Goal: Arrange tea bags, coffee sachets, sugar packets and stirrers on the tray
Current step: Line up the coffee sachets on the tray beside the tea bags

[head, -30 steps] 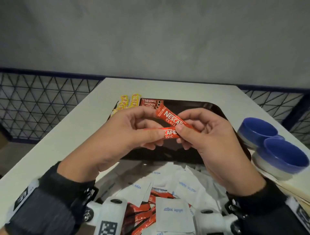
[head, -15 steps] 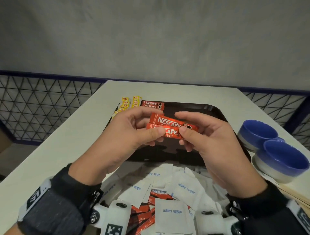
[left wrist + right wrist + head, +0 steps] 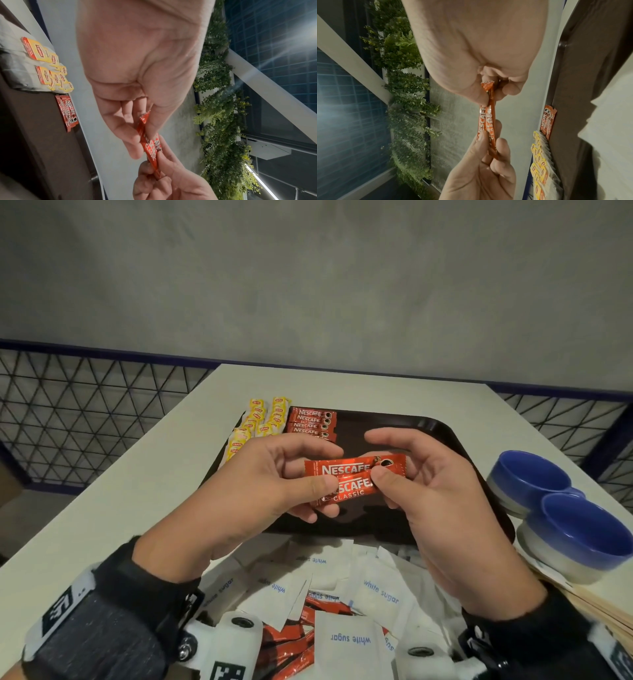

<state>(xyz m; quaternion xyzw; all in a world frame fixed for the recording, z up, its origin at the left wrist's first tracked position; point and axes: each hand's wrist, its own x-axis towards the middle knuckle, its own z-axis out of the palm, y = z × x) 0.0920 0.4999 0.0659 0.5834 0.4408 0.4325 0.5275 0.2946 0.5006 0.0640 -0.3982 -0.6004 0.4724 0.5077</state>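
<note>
1. Left hand and right hand: each pinches one end of the same 2 held sachets, thumb on top, fingers curled under. Both are raised above the tray, over its middle.
2. The held sachets are red, overlapping lengthwise, the upper one sticking out further on the right-hand side.
3. Stacked sachets on the tray, far-left part: 4 printed faces visible, overlapped in a neat row. There may be more underneath, can't tell.
4. Tea bags: yellow tags in 2 rows at the tray's far-left edge, just left of the stacked sachets. About 8 tags visible; exact count unclear since they overlap.
5. Sugar packets: loose white pile on the near side of the tray, at least 6 readable, with more red sachets mixed under them.
6. Bowls: 2, blue, touching each other, right of the tray on the worktop.
7. Stirrers: a wooden bundle near the tray's near-right corner, beside the closer bowl; count not readable.
</note>
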